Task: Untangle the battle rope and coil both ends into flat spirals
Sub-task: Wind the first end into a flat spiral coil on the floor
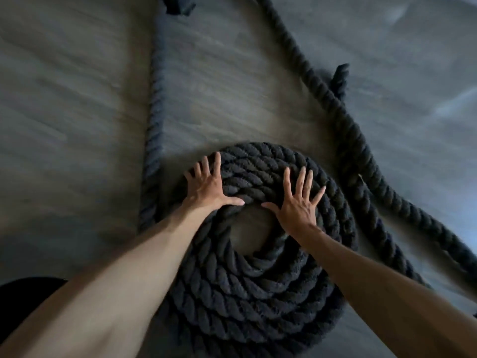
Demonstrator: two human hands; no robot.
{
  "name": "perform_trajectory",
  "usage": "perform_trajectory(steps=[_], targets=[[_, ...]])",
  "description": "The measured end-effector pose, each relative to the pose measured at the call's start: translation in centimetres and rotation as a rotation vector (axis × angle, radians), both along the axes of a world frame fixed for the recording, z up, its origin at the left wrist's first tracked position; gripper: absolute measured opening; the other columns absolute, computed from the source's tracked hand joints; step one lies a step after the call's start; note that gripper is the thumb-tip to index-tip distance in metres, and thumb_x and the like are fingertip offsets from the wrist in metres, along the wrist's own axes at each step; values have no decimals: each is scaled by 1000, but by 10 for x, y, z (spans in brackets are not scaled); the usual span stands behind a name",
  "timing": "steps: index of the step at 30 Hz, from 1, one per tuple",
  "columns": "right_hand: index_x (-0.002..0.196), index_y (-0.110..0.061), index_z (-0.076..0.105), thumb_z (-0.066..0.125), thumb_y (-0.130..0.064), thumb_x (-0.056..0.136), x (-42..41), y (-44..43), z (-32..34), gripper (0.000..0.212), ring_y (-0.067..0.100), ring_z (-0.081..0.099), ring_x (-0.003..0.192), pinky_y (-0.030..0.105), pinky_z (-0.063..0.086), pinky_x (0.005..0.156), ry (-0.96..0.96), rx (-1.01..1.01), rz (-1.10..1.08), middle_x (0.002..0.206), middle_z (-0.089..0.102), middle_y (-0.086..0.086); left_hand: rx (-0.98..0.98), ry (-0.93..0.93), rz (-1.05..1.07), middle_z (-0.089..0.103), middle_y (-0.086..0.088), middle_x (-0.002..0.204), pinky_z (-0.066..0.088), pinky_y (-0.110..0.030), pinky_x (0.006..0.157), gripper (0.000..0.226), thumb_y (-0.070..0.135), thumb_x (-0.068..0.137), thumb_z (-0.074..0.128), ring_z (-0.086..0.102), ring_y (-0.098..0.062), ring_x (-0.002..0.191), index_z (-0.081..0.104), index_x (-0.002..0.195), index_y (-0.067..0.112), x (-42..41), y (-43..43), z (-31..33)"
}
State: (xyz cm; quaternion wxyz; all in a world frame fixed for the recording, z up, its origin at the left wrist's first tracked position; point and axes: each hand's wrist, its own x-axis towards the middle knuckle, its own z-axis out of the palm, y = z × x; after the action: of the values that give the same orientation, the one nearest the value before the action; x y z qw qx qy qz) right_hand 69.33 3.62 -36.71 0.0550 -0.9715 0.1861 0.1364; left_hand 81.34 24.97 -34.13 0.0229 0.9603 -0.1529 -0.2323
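Head view, blurred by motion. Battle rope (361, 164): thick, black, twisted strands, fuzzy surface, lying on a grey-brown floor (77, 99). Part of it is wound into a coil (258, 293), a flat spiral at 6 o'clock of the frame, with a small round hole at its centre where bare floor shows. Turns lie side by side and touching, and the far side looks slightly heaped. Count: one rope, one coil, roughly four or five turns across the near side (exact number not certain). Two loose runs: a left run (154, 112) going nearly straight from the coil's 9 o'clock edge toward 12 o'clock of the frame, and a right run curving past the coil's 3 o'clock side, just beside the outer turn, and on toward 12 o'clock. One short rope stub (340, 78) stands beside the right run at 1 o'clock of the frame; I cannot tell how it joins. Hands, two: left hand (209, 188) flat on the coil at its 11 o'clock, fingers straight and spread, thumb pointing toward the centre hole. Right hand (296, 205) flat on the coil at its 1 o'clock, fingers likewise spread, thumb toward the hole. Neither hand grips; both palms rest on the turns, forearms bare. One dark object (178, 5) at 12 o'clock of the frame, cut off by the edge and not identifiable.
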Motion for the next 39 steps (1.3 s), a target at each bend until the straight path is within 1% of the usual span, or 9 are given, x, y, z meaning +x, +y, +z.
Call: perform_trajectory(steps=[4,9,18,22,27,30,33,36,39], targets=[[158,-28,-20,39,-85,83,87,-3,14,111,33,-27,151,72,-3,116,110,24,182,165,-27,13,53,21,165,18,-23,155,26,-57,110,152,95,48,55,24,-41,137,-7,154,6,35,15,7],[157,-33,-21,51,-81,79,210,-14,16,117,31,-27,151,74,-3,115,142,12,396,165,-28,10,104,0,314,16,-32,154,26,-55,109,150,99,55,40,25,-46,137,-7,151,-6,89,11,-5],[157,-37,-19,54,-81,77,342,-28,12,117,31,-27,151,76,-5,113,91,8,749,165,-28,7,167,-39,645,21,-34,151,29,-55,107,143,98,57,20,30,-48,134,-3,151,-7,129,-20,-11],[157,-36,-19,55,-80,78,382,-27,14,116,32,-28,151,76,-4,113,93,-19,907,164,-29,6,201,-36,805,27,-33,147,34,-56,104,145,97,51,8,34,-46,130,-1,151,-8,133,-36,-7],[158,-37,-16,54,-80,79,407,-14,14,114,30,-28,151,74,-3,114,87,-8,1008,165,-29,5,205,91,938,20,-28,152,31,-55,107,146,99,56,34,28,-42,136,-5,151,-5,153,-35,-5],[159,-38,-13,57,-75,82,399,-15,17,111,32,-27,151,73,-5,115,63,2,920,166,-26,3,219,94,860,10,-27,157,18,-61,113,143,92,59,51,14,-42,145,0,151,-5,170,-34,4],[162,-30,-1,53,-66,90,351,-9,19,96,37,-23,152,72,-9,114,-28,73,581,167,-17,13,40,-142,601,5,-24,159,1,-66,114,127,74,60,72,4,-41,148,14,151,8,196,-38,11],[162,-21,4,42,-70,89,280,-24,13,96,39,-19,152,71,-7,115,-84,67,153,166,-12,21,-134,-215,414,5,-24,161,-3,-67,113,124,81,61,65,2,-39,149,15,154,17,241,-56,14],[162,-21,-3,35,-75,91,236,-43,5,97,33,-19,154,72,-3,115,-72,22,28,168,-13,13,-54,-112,184,-4,-18,163,-6,-71,112,134,95,52,50,-7,-40,149,1,156,25,284,-70,8]])
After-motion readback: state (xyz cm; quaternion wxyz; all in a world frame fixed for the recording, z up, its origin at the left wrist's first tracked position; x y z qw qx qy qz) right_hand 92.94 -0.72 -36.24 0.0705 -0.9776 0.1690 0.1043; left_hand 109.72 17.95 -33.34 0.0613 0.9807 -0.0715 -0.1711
